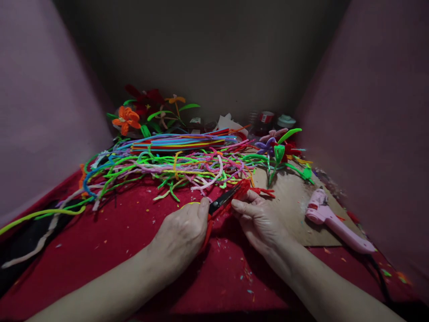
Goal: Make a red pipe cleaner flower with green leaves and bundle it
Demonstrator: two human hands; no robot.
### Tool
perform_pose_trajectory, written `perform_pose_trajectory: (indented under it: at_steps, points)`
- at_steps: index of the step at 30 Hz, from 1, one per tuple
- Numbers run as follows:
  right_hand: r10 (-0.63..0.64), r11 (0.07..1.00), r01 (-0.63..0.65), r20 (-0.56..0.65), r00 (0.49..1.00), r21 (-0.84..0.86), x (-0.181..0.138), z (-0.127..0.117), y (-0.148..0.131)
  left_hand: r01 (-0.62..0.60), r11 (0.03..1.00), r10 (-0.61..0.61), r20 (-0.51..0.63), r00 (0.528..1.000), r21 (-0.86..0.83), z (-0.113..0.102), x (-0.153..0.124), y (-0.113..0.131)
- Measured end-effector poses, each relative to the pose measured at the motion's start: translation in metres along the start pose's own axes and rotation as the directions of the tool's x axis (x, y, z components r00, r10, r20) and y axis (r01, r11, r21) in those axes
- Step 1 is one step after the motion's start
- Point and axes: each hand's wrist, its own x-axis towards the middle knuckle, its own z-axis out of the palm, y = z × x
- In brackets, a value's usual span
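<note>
My left hand point(182, 232) is closed around red-handled scissors point(223, 200), whose dark blades point up and right. My right hand point(258, 219) pinches a red pipe cleaner piece point(259, 191) right at the blade tips. Both hands rest low over the red cloth point(134, 232), just in front of a wide heap of loose coloured pipe cleaners point(167, 165).
A pink glue gun point(331, 221) lies on a brown cardboard sheet point(295, 210) to the right, its cord trailing off. Finished pipe-cleaner flowers stand at the back left point(144, 112) and right point(278, 150). Small jars point(275, 120) sit at the back. Pink walls close in on both sides.
</note>
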Motion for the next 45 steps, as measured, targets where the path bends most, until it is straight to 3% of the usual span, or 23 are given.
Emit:
perform_pose_trajectory:
  at_steps: [5,10,13,19,25,30,36,40,45]
  points:
    - [-0.017,1.000,0.017,-0.003,1.000,-0.019,0.002,-0.001,0.001,0.093,0.970,-0.056,0.165,0.985,-0.226,-0.006,0.000,0.001]
    - [-0.027,0.998,0.026,-0.021,0.999,-0.054,0.001,0.001,-0.001,0.161,0.906,-0.093,0.186,0.978,-0.391,-0.008,0.000,-0.001]
    - [-0.031,0.998,0.030,-0.012,0.999,-0.056,0.001,0.001,-0.002,0.165,0.918,-0.103,0.185,0.977,-0.361,-0.006,0.000,-0.001]
    - [0.002,0.999,-0.002,-0.003,1.000,-0.050,0.001,0.000,0.000,0.104,0.990,-0.088,0.153,0.984,-0.097,-0.003,-0.001,-0.002]
    - [0.015,0.999,-0.015,0.009,1.000,-0.035,0.003,-0.002,0.002,0.187,0.931,-0.102,0.270,0.958,-0.313,-0.003,-0.002,-0.002]
    - [0.011,0.999,-0.011,0.011,1.000,-0.035,0.003,-0.003,0.003,0.191,0.932,-0.118,0.240,0.963,-0.309,-0.006,0.001,0.001]
    - [0.028,0.999,-0.028,0.003,1.000,-0.047,0.002,0.000,0.001,0.210,0.939,-0.120,0.314,0.942,-0.272,-0.009,0.002,0.003]
    - [0.027,0.999,-0.027,0.009,1.000,-0.036,0.003,-0.001,0.002,0.260,0.909,-0.153,0.319,0.935,-0.327,-0.012,0.004,0.004]
    - [0.016,0.999,-0.016,0.005,1.000,-0.051,0.003,-0.002,0.003,0.333,0.863,-0.163,0.416,0.895,-0.379,-0.015,0.007,0.003]
